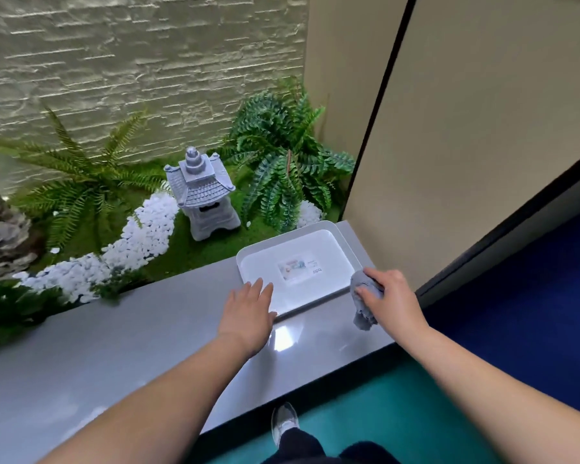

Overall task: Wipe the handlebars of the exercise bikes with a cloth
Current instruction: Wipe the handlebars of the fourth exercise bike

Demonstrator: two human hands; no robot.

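Note:
A crumpled grey cloth (362, 303) hangs from my right hand (390, 293), which grips it just off the right edge of a white tray (340, 239). My left hand (248, 309) lies flat with fingers spread on the tray's near left corner. The tray sits on a glossy grey ledge (148, 346) and carries a small printed label in its middle. No exercise bike or handlebar is in view.
Beyond the ledge lies a small decorative garden with a grey stone lantern (203, 195), ferns (282, 155) and white pebbles (141, 236) before a stone wall. A beige wall (482, 145) stands at right. Teal and blue floor and my shoe (284, 423) show below.

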